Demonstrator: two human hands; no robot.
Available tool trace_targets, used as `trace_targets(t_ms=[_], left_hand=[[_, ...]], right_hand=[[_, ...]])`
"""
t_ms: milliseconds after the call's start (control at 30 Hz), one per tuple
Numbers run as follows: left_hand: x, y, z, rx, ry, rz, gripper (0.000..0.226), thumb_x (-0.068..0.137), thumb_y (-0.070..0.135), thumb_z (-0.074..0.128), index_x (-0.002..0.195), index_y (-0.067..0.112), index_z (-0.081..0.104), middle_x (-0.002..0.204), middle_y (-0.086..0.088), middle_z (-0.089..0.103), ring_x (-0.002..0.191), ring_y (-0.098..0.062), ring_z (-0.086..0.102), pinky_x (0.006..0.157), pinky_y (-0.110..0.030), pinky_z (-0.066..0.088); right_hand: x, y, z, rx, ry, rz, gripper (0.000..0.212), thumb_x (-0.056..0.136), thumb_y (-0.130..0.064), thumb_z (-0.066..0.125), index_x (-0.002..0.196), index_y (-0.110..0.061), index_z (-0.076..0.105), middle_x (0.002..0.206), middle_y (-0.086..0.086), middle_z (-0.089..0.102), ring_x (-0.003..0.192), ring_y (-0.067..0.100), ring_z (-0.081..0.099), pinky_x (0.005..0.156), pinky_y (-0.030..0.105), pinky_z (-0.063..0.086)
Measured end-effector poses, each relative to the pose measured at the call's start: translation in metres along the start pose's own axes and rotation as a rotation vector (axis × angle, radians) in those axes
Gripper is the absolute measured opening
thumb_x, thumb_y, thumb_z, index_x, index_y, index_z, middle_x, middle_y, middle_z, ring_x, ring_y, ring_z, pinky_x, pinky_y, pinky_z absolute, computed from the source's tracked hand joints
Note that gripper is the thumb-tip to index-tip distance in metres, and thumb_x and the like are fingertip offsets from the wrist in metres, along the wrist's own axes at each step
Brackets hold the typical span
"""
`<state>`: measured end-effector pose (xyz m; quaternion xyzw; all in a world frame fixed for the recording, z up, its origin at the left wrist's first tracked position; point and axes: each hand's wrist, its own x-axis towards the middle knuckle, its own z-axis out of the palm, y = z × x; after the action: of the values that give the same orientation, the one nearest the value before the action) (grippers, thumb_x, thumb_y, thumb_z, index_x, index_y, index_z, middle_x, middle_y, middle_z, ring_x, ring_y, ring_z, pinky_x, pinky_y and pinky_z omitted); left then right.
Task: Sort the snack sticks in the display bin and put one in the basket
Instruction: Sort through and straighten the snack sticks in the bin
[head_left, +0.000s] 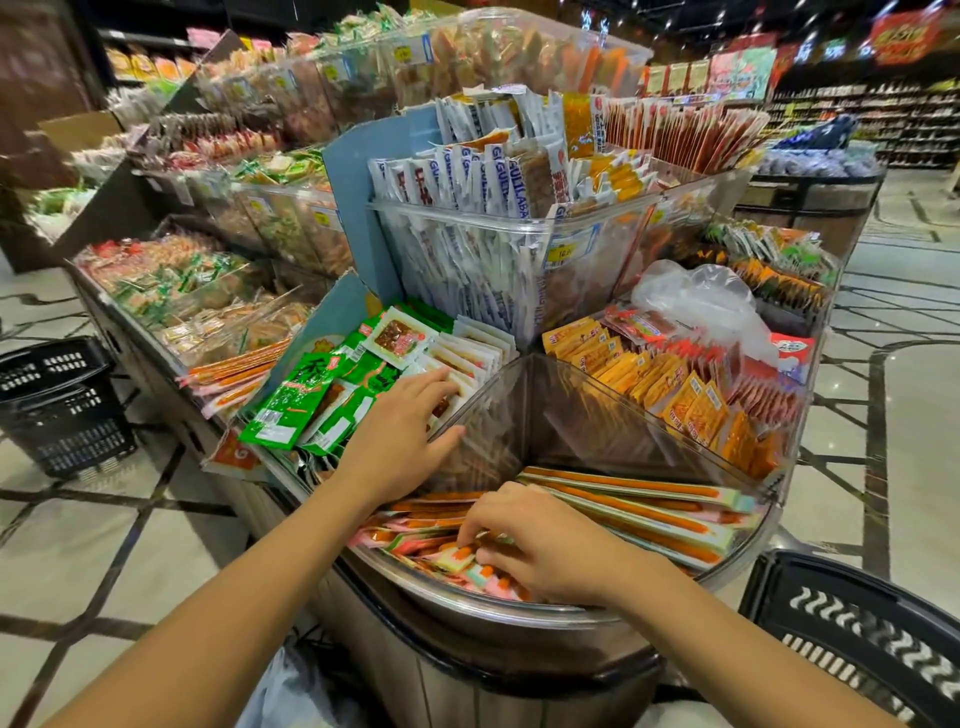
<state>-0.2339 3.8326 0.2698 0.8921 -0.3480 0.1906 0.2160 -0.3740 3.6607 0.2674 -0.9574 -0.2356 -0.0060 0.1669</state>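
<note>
Pinching what may be one snack stick (461, 551) in the front display bin (470, 598), my right hand (540, 545) is curling; my left hand (400, 436) is lying flat-fingered on the divider (501, 415), below white GULILABA packets (511, 192).

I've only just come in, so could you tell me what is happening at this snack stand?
A person is sorting the sticks in the front bin of a shop display. The right grip is curled into the near end of the pile, pinching some sticks. The left grip rests on the white packets in the next compartment, thumb on the clear divider. A black basket stands at lower right; its inside is not visible.
</note>
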Motion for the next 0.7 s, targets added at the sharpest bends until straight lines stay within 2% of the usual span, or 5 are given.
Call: trace_targets(t_ms=[233,367,467,600,700], left_hand=[[0.0000,-0.0023,0.0011,-0.011,-0.005,-0.011,0.046,0.095,0.043,0.063,0.137,0.024,0.056,0.155,0.005,0.044,0.142,-0.015,0.038,0.117,-0.038,0.033],[-0.0001,-0.0009,0.0005,-0.007,-0.005,-0.017,0.047,0.095,0.043,0.063,0.137,0.025,0.055,0.156,0.006,0.043,0.143,-0.015,0.036,0.117,-0.037,0.031],[-0.0003,-0.0010,0.0009,0.002,-0.006,-0.021,0.048,0.096,0.045,0.061,0.138,0.025,0.055,0.156,0.007,0.042,0.143,-0.014,0.036,0.118,-0.037,0.031],[-0.0001,-0.0019,0.0014,-0.001,-0.006,-0.020,0.047,0.096,0.046,0.062,0.138,0.026,0.055,0.156,0.007,0.042,0.143,-0.014,0.036,0.118,-0.038,0.031],[0.0001,-0.0029,0.0016,-0.004,-0.003,-0.013,0.046,0.095,0.045,0.063,0.136,0.026,0.056,0.156,0.006,0.043,0.143,-0.014,0.037,0.118,-0.038,0.032]], right_hand=[[-0.0003,-0.0066,-0.0021,0.109,0.046,0.014,0.006,0.104,-0.032,0.052,0.110,-0.032,0.055,0.113,-0.014,0.063,0.103,0.006,0.053,0.096,0.030,0.042],[0.0008,-0.0079,-0.0015,0.075,0.003,0.008,0.020,0.100,-0.031,0.058,0.119,-0.034,0.060,0.118,-0.013,0.062,0.109,0.005,0.050,0.098,0.027,0.040],[0.0041,-0.0033,-0.0031,0.149,-0.032,0.016,0.032,0.097,-0.027,0.064,0.128,-0.032,0.065,0.124,-0.015,0.065,0.112,0.002,0.053,0.101,0.026,0.043],[0.0079,-0.0019,-0.0020,0.135,-0.021,-0.002,0.032,0.093,-0.026,0.070,0.124,-0.034,0.069,0.108,-0.012,0.061,0.097,0.003,0.053,0.090,0.028,0.048],[0.0078,-0.0062,-0.0032,0.055,0.076,-0.049,0.024,0.094,-0.024,0.069,0.116,-0.029,0.073,0.104,-0.008,0.060,0.098,0.007,0.051,0.087,0.026,0.045]])
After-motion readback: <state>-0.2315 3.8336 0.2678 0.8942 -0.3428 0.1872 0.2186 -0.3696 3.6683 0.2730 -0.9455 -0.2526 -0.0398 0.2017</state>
